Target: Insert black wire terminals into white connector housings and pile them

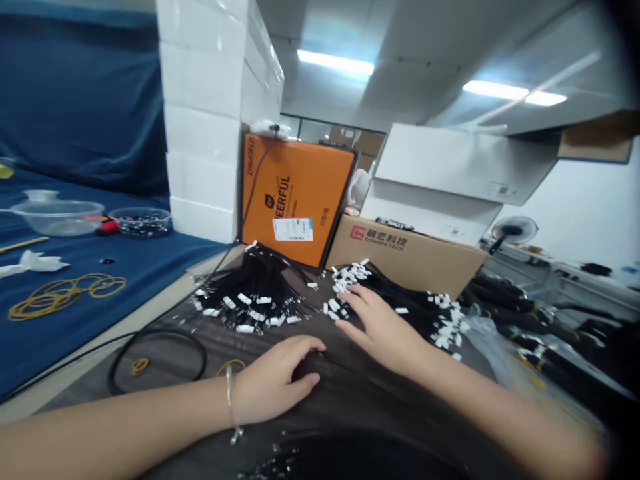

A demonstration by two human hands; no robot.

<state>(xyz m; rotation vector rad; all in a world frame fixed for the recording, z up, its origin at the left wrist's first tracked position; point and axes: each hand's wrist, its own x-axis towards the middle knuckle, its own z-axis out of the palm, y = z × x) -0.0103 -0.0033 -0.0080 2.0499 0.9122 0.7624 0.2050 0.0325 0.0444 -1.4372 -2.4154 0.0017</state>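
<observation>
— How are the hands gripping?
— The left hand (273,383) is curving half open, thumb and fingers parting, showing nothing held. The right hand (383,327) is spreading loosely, its fingertips hovering at or touching the white pieces (334,308); I can't tell which.
— And beyond?
— Black strands (255,277) are lying before the orange box (297,200).

There are two hands (273,383), one bracelet (229,400), one orange box (295,193), one fan (517,230) and dozens of white tags (245,299) (too crowded for an exact count).
</observation>
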